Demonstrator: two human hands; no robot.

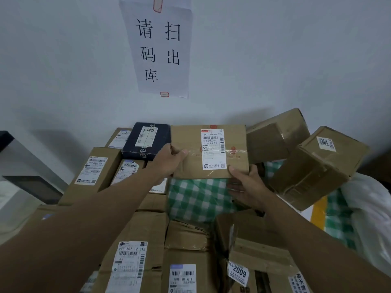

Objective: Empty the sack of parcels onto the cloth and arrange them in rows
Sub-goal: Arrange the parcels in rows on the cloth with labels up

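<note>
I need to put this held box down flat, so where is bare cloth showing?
The clearest bare patch of checked cloth lies directly below the held box, between the left rows of parcels and the right hand. A narrower strip shows at the right beside the white sack, under the tilted box. Everywhere nearer is crowded.

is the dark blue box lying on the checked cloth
No, the dark blue box sits on top of brown cardboard parcels, left of the green checked cloth.

Wall sign (157,47): "请扫码出库". Held box (209,152) label: "642 L714-00 015". Near box (135,265): "607 602 12 B15". Sticker (238,272): "2009". Tilted box (317,168): "1867".
</note>
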